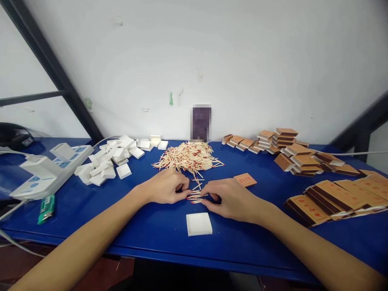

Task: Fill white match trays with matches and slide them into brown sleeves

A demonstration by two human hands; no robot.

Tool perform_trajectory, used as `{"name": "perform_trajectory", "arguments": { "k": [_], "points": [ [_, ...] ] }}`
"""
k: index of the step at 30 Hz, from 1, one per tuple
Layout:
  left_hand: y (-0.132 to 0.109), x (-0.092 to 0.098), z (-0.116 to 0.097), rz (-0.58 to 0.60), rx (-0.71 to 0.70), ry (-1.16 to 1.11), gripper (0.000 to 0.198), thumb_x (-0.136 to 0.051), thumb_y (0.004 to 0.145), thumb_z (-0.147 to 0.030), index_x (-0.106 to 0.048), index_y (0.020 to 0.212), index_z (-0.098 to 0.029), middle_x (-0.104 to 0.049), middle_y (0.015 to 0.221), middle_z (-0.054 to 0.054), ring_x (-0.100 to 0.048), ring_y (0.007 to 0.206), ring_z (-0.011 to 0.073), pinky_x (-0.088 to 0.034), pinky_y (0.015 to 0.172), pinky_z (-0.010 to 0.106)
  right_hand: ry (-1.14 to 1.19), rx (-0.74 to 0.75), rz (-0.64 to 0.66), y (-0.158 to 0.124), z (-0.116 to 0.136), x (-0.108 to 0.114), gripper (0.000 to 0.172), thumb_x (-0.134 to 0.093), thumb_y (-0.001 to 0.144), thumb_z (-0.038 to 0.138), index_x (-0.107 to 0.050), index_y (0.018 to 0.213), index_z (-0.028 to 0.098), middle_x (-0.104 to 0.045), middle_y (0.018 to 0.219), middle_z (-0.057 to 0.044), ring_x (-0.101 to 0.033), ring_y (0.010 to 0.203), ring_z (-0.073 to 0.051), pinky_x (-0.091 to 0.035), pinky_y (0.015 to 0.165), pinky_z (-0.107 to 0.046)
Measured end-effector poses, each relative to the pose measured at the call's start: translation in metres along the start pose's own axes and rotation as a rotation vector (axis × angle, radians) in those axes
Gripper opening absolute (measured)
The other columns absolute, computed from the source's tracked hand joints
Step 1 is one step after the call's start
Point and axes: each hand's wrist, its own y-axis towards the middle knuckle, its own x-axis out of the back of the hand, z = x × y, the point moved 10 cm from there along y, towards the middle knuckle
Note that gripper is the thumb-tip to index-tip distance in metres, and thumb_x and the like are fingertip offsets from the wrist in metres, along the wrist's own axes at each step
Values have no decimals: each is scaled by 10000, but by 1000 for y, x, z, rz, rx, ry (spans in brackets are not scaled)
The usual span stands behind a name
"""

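Note:
A small row of red-tipped matches (195, 195) lies on the blue table between my two hands. From the left, my left hand (168, 186) is closed, its thumb and curled index finger at the ends of these matches. My right hand (232, 199) bends its fingers and thumb around their other ends. Just beyond is a large heap of loose matches (189, 157), a few straying toward my hands. Nearer me lies a white matchbox tray (199, 224); whether its open side faces up is unclear. An orange matchbox (245, 180) rests behind my right hand, partly covered by it.
White matchbox trays (112, 155) are heaped at the left, beside a power strip (57, 171) with plugs and cables. A green packet (46, 209) lies in front of it. Stacked orange matchboxes (303, 157) and a leaning row of matchboxes (336, 198) occupy the right.

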Motion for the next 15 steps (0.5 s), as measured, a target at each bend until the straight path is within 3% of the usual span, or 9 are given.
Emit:
{"name": "perform_trajectory", "arguments": {
  "k": [15],
  "points": [
    [1, 1, -3, 1, -10, -9, 272, -586, 862, -322, -529, 649, -162, -502, 562, -38, -426, 501, 86, -276, 511, 232, 58, 30, -8, -1, 4, 1, 118, -575, 860, 203, -670, 791, 189, -517, 610, 37, -434, 554, -102, -291, 548, -240]
  ]
}}
